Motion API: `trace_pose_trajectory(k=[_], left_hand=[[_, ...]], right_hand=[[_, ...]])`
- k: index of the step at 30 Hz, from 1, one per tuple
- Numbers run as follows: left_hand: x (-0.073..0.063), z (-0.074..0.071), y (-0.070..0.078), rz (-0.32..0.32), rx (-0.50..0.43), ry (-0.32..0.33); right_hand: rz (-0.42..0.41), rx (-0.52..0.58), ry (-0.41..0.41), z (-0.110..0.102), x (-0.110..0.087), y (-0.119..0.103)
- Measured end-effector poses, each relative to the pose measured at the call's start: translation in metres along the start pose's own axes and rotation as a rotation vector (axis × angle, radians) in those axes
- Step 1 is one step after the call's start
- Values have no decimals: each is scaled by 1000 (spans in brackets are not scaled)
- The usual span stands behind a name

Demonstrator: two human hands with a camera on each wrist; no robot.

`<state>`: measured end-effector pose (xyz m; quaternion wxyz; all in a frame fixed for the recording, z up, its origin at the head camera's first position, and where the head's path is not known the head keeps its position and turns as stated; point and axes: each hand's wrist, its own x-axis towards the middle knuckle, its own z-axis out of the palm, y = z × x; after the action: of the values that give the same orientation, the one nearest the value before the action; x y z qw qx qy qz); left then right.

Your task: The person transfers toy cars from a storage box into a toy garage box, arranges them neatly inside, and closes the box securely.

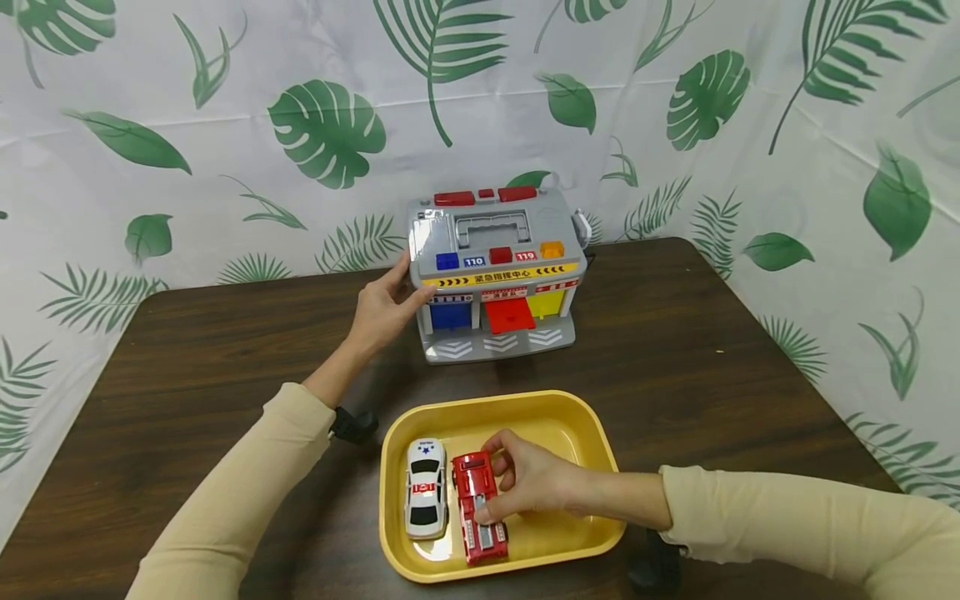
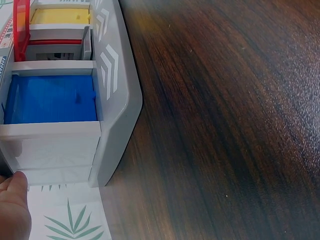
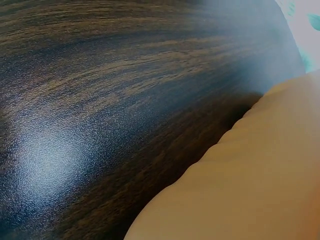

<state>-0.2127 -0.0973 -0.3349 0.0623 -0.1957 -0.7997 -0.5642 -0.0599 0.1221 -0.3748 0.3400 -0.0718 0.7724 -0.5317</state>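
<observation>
A grey toy emergency station stands at the back of the table with its doorways facing me. My left hand holds its left end, thumb at the front corner and fingers along the side. Its red door is swung up; the blue door and yellow door are down. In the yellow tray, my right hand grips a red toy fire truck from the right side, thumb over its roof. A white toy police car lies left of the truck, beside it.
The dark wood table surrounds the tray, which sits near its front. Behind the station hangs a white cloth with green leaf prints. In the right wrist view a sleeve covers the lower right; neither the right hand nor the truck shows there.
</observation>
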Motion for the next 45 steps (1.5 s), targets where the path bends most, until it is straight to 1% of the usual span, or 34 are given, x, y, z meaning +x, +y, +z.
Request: trace_pose_trajectory(k=[5,13,20,27,29,32,36,39,45], left_hand=[[0,0,0,11,-4,1],[0,0,0,19,-4,0],[1,0,-4,22,9,1],[11,3,-36,40,-1,17],[11,3,-38,38,3,18],[10,3,-36,37,-3,16],[5,1,-19,41,-11,6],[1,0,-7,30,-18,0],[0,-1,-1,3,-16,-3]], right_hand=[[-22,-2,-4,0,-1,0],[-71,39,-43,-1,-3,0],[-71,80,-68,-2,-6,-1],[-44,76,-52,-1,-6,-1],[-35,82,-54,-1,-6,-1],[-34,89,-65,-1,-7,0],[-27,95,-75,-1,-7,1],[-2,105,-78,-1,-7,1],[3,124,-91,0,-8,1]])
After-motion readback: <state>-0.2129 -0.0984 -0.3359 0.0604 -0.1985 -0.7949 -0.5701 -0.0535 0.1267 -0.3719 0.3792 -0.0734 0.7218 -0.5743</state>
